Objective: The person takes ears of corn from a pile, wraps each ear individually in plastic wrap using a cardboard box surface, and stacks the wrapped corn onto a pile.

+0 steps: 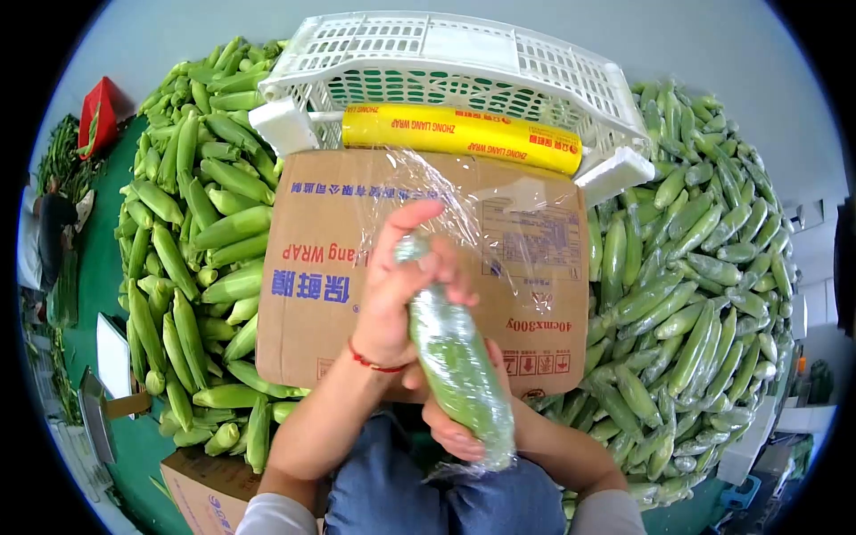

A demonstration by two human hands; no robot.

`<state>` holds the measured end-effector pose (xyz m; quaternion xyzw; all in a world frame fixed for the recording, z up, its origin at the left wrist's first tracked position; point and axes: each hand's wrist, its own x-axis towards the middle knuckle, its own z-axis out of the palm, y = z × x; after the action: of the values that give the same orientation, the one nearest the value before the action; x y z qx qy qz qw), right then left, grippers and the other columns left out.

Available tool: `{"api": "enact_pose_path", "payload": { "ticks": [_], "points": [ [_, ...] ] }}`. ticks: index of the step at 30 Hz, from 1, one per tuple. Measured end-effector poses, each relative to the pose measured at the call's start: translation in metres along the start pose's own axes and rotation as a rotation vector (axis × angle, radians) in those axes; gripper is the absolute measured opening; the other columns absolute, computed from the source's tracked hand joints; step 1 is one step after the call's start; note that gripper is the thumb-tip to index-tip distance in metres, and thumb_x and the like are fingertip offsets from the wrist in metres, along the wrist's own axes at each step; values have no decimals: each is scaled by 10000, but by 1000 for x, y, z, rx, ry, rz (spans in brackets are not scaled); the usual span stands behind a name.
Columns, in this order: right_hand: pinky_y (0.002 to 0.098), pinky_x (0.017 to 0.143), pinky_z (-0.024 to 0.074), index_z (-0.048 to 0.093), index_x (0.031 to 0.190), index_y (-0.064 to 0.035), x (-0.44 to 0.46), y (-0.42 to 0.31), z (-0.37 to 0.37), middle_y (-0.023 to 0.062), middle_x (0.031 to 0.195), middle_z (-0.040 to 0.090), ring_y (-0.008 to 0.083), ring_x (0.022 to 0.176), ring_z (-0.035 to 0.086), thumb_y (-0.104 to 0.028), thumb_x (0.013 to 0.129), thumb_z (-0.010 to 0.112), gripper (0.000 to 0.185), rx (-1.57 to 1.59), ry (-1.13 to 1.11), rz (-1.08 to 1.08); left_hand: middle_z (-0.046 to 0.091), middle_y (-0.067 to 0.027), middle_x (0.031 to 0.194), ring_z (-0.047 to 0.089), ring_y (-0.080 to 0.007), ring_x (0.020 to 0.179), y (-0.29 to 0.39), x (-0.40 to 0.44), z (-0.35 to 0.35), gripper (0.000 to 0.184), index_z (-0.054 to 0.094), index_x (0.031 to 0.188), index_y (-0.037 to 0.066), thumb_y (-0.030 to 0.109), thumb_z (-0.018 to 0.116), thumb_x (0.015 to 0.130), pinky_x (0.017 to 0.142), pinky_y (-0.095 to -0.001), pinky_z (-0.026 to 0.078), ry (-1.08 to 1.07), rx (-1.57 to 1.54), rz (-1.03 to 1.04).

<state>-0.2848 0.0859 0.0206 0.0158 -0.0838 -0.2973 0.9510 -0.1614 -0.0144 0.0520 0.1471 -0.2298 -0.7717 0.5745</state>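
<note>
An ear of corn in green husk [459,374], wrapped in clear cling film, is held tilted above my lap. My left hand [392,290], with a red cord on its wrist, has its fingers closed around the ear's narrow upper end. Around the lower part, my right hand [453,432] is closed from beneath and partly hidden behind the corn. A loose sheet of clear film [450,192] spreads behind my left hand over the cardboard box [303,250]. Beyond the box lies a yellow roll [459,134] of cling film, held across white foam end blocks.
A white plastic crate [464,58] stands behind the roll. Unwrapped corn [205,223] is heaped at left, film-wrapped corn [687,312] at right. Another cardboard box [201,490] sits at lower left. A red object [102,116] and another person [53,223] are at far left.
</note>
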Motion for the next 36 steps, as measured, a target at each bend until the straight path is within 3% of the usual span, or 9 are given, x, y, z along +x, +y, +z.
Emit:
{"api": "enact_pose_path", "payload": {
  "ticks": [4,8,11,16,22,26,28,32,36],
  "points": [
    [306,460,496,282,1485,-98,-18,-19,11,153,902,642,201,590,615,-539,980,424,685,-312,791,44,524,-63,795,598,-187,703,19,-5,-24,66,475,1040,90,132,458,992,609,-341,537,357,565,76],
    [278,699,528,570,1259,-32,-43,-28,36,128,1059,676,171,789,665,-138,868,697,424,-1937,874,-430,589,-76,830,596,-170,650,28,-48,-80,328,538,1037,48,306,335,1043,567,-303,518,422,1196,213],
    [296,746,533,629,1154,13,-40,-51,54,67,994,706,172,842,663,-87,856,689,319,-2199,831,-1058,619,-83,822,574,-144,555,10,-85,-88,490,574,1080,25,403,262,1056,465,-251,468,332,1219,1],
    [248,568,502,406,1365,-46,-12,-44,74,45,780,631,124,616,629,0,843,617,564,-1045,553,-881,626,-114,870,534,-140,444,-2,-125,-49,550,515,1241,-10,456,309,1032,352,-211,398,447,880,-421],
    [347,752,565,246,1435,-118,-27,-49,74,102,901,597,205,834,647,-55,835,632,716,-669,611,-1272,545,-209,1214,647,-303,824,10,-93,-24,611,476,1378,111,259,697,827,601,-338,537,-622,1827,331],
    [443,981,479,381,1364,-56,-64,-2,32,175,1191,581,304,1097,582,-213,888,607,549,-517,857,-1310,523,-186,1276,595,-334,1080,-46,-43,53,639,554,1331,270,296,765,728,810,-408,523,-919,1926,-126],
    [398,866,507,560,1141,-18,-137,12,0,117,1013,632,238,937,618,-248,954,522,299,-476,1019,-1401,519,-144,1299,569,-283,1133,-69,-42,56,603,594,1286,302,328,764,709,889,-403,487,-1212,1832,231],
    [529,898,483,554,1100,-72,-342,15,27,132,1053,608,316,958,576,-579,960,407,546,-1021,1499,-1624,492,-178,1345,542,-358,1145,-41,-56,7,543,599,1278,194,253,750,760,926,-440,445,-908,1765,337],
    [426,1015,460,411,1364,24,-373,-47,36,164,1282,515,277,1193,515,-324,931,635,600,-144,1241,-2159,505,-177,1335,530,-367,1153,3,-52,-62,492,586,1278,123,170,707,803,938,-451,443,-332,2126,419]
  ]
}}
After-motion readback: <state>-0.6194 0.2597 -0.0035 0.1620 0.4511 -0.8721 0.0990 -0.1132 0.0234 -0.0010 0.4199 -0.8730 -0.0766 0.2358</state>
